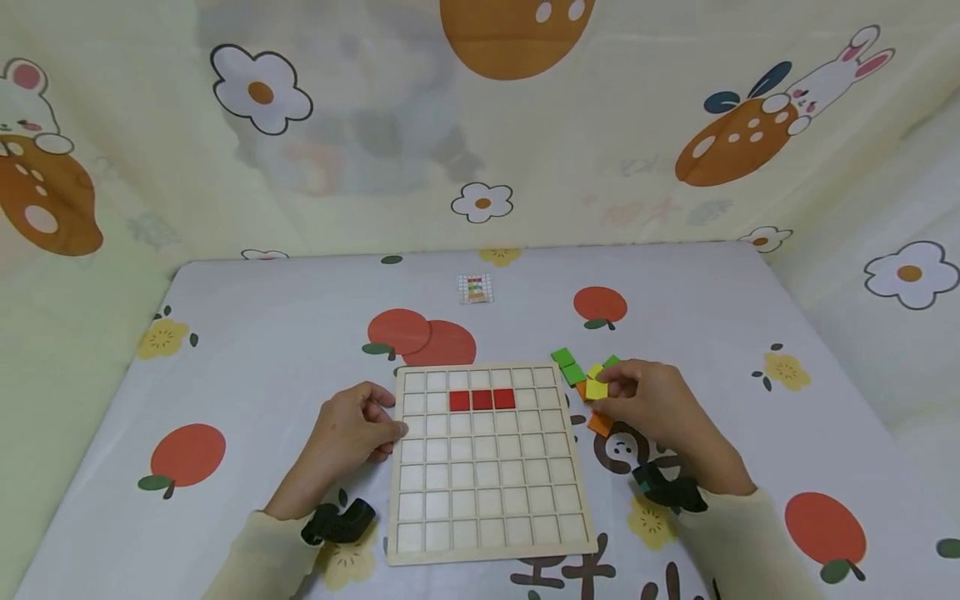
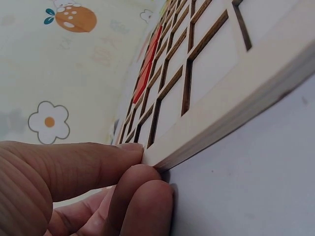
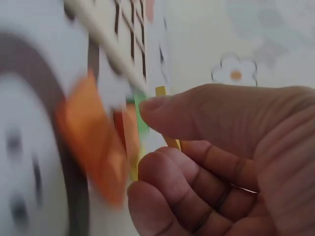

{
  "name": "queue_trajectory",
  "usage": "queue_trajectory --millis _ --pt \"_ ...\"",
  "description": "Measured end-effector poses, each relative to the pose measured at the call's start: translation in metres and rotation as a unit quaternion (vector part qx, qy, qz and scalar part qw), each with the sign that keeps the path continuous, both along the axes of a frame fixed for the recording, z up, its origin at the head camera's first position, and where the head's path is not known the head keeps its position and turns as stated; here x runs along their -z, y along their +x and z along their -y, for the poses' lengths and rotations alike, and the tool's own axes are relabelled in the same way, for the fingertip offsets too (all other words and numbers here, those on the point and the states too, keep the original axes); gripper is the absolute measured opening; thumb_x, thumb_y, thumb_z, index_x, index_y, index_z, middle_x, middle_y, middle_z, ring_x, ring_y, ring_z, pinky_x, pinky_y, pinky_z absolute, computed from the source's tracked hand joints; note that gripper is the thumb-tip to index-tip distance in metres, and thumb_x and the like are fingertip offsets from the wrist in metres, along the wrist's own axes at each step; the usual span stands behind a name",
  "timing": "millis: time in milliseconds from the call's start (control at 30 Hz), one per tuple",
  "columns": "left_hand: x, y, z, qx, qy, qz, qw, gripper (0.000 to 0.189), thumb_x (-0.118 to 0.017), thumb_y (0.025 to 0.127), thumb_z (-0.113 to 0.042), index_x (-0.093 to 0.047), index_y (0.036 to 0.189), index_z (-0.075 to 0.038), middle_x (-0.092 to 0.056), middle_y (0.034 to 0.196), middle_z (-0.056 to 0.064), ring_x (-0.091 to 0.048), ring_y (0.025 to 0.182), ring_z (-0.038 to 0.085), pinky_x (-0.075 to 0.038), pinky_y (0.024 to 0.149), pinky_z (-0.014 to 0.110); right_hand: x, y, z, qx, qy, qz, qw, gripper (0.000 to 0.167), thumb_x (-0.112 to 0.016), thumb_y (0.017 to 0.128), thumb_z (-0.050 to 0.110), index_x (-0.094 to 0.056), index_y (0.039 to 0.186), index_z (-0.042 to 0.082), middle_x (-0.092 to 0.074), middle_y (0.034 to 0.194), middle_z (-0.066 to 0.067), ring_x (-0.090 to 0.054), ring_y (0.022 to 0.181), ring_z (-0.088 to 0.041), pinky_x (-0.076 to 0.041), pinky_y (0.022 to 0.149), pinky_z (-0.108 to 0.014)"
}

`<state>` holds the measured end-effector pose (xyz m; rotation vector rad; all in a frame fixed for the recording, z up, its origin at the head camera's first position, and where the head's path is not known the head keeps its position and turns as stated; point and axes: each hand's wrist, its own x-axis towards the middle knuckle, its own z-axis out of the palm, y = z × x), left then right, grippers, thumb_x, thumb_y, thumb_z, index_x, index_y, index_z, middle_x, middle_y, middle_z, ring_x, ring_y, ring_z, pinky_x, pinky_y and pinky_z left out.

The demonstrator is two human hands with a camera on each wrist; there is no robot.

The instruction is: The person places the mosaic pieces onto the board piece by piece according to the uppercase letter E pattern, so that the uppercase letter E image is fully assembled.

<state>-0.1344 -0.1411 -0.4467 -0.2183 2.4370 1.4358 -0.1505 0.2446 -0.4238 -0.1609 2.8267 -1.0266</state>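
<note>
A square wooden grid board (image 1: 491, 557) lies on the table, with three red tiles (image 1: 482, 400) side by side in its second row from the back. My left hand (image 1: 347, 433) pinches the board's left rim; in the left wrist view the thumb rests on the frame and curled fingers touch its side. Just off the board's right edge, my right hand (image 1: 656, 404) pinches a yellow tile (image 1: 597, 390) between thumb and fingers. Around and below it lie green tiles (image 1: 573, 374), orange tiles (image 1: 600, 425) and another yellow one, partly hidden by the hand.
A small card (image 1: 476, 289) with a coloured grid pattern lies behind the board. The tablecloth (image 1: 285, 333) is printed with fruit and flowers. A patterned cloth wall (image 1: 375, 167) rises behind the table. Each wrist wears a black band (image 1: 671, 490).
</note>
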Motion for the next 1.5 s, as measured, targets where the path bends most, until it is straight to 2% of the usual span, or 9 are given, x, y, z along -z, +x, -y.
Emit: queue_trajectory --millis 100,333,667,933,1200,1500 --pt "0.000 0.001 0.001 0.000 -0.003 0.002 1.0000 0.033 -0.083 0.087 -0.004 -0.062 0.113 -0.001 -0.065 0.078 0.008 -0.063 0.058 0.017 -0.060 0.057 0.030 0.002 0.001 0.019 -0.030 -0.020 -0.002 0.9993 0.026 -0.085 0.084 0.009 -0.074 0.106 -0.002 -0.062 0.083 -0.003 -0.058 0.074 -0.017 -0.049 0.057 -0.024" --pt "-0.001 0.000 0.001 0.003 -0.009 -0.002 1.0000 0.034 -0.083 0.087 -0.006 -0.062 0.114 -0.001 -0.065 0.078 0.008 -0.063 0.058 0.017 -0.059 0.058 0.029 0.003 0.003 0.063 -0.070 -0.041 0.017 0.9965 0.022 -0.084 0.082 0.003 -0.075 0.102 0.002 -0.060 0.080 -0.001 -0.055 0.074 -0.017 -0.049 0.062 -0.024" --pt "0.003 -0.001 0.000 0.003 0.001 -0.006 1.0000 0.033 -0.083 0.087 -0.005 -0.063 0.113 0.000 -0.066 0.078 0.008 -0.064 0.058 0.017 -0.059 0.056 0.029 0.010 0.006 0.111 -0.119 -0.022 0.009 0.9926 0.017 -0.083 0.082 0.004 -0.075 0.097 0.007 -0.057 0.075 0.004 -0.053 0.073 -0.013 -0.047 0.063 -0.024" --pt "0.002 -0.001 0.000 0.001 -0.001 -0.002 1.0000 0.033 -0.083 0.087 -0.005 -0.063 0.113 -0.001 -0.066 0.078 0.008 -0.064 0.058 0.017 -0.059 0.056 0.029 0.008 0.007 0.131 -0.116 -0.023 0.020 0.9928 0.017 -0.084 0.082 0.004 -0.076 0.097 0.008 -0.056 0.075 0.003 -0.053 0.074 -0.014 -0.046 0.062 -0.025" --pt "0.003 -0.002 0.001 0.002 0.004 -0.009 1.0000 0.032 -0.083 0.087 -0.005 -0.063 0.112 -0.001 -0.066 0.078 0.008 -0.064 0.057 0.017 -0.058 0.055 0.028 0.013 0.005 0.141 -0.137 -0.016 0.000 0.9904 0.017 -0.084 0.082 0.004 -0.077 0.098 0.007 -0.056 0.075 0.003 -0.053 0.075 -0.014 -0.045 0.063 -0.024" --pt "0.002 -0.001 0.002 0.004 0.007 -0.012 0.9999 0.032 -0.083 0.086 -0.005 -0.063 0.111 -0.001 -0.067 0.076 0.007 -0.064 0.056 0.016 -0.058 0.055 0.029 0.016 0.009 0.149 -0.121 -0.014 -0.007 0.9925 0.016 -0.085 0.083 0.007 -0.077 0.097 0.008 -0.055 0.075 0.003 -0.053 0.074 -0.014 -0.044 0.061 -0.024"
